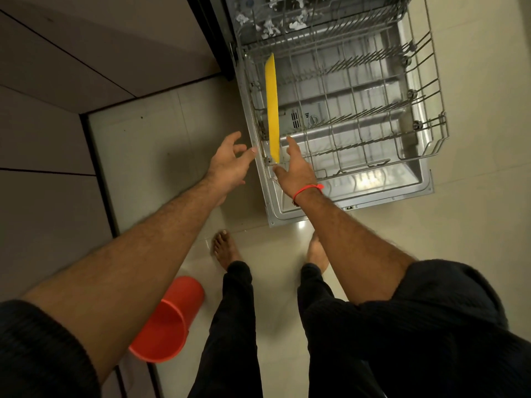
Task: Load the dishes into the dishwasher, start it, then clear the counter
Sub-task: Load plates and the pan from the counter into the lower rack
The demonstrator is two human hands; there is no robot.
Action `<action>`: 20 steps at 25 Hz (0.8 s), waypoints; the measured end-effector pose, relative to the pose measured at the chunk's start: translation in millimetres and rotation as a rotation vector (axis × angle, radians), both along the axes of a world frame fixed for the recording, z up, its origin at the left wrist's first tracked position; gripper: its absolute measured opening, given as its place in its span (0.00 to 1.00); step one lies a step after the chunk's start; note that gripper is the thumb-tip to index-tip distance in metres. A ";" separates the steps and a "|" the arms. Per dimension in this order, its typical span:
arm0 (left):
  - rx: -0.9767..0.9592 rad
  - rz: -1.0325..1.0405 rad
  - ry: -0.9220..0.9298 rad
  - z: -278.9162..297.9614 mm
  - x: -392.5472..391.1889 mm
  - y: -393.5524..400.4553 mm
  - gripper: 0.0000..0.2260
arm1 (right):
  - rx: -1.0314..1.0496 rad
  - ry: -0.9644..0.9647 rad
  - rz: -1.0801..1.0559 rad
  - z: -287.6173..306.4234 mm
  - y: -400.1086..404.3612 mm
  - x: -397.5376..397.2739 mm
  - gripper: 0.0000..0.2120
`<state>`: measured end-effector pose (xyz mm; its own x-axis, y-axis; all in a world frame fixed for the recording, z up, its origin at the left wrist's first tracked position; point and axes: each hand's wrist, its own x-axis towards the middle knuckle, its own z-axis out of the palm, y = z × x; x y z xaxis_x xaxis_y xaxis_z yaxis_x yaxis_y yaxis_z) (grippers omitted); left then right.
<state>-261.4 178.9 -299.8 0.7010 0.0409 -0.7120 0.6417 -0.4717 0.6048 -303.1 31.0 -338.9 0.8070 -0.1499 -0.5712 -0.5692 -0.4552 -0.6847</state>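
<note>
The dishwasher door lies open, and the lower wire rack is pulled out over it. A flat yellow board stands on edge along the rack's left side. My right hand hovers at the board's near end, fingers spread, index finger just right of it; contact cannot be told. My left hand is open just left of the rack's frame, holding nothing. An upper rack with small white items shows at the top.
A red bucket stands on the tiled floor by my left leg. Dark cabinet fronts run along the left. My bare feet are just in front of the open door's edge.
</note>
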 end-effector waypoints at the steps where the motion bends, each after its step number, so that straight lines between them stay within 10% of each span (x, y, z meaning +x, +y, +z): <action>1: 0.006 -0.015 -0.003 0.1 -2.4 0.2 0.28 | 0.022 0.005 0.007 -1.6 1.9 2.2 0.34; 12: -0.104 0.022 -0.115 -52.2 10.8 -33.6 0.20 | -0.128 -0.284 0.043 -60.7 8.3 62.3 0.07; 20: -0.201 0.043 -0.209 -17.9 -29.2 -23.2 0.24 | -0.307 -0.450 0.132 -8.2 28.8 -54.4 0.17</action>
<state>-290.6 155.8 -317.7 0.8338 -0.0532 -0.5495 0.5105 -0.3044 0.8042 -357.5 59.9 -347.2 0.9844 -0.1363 -0.1116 -0.1758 -0.7198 -0.6715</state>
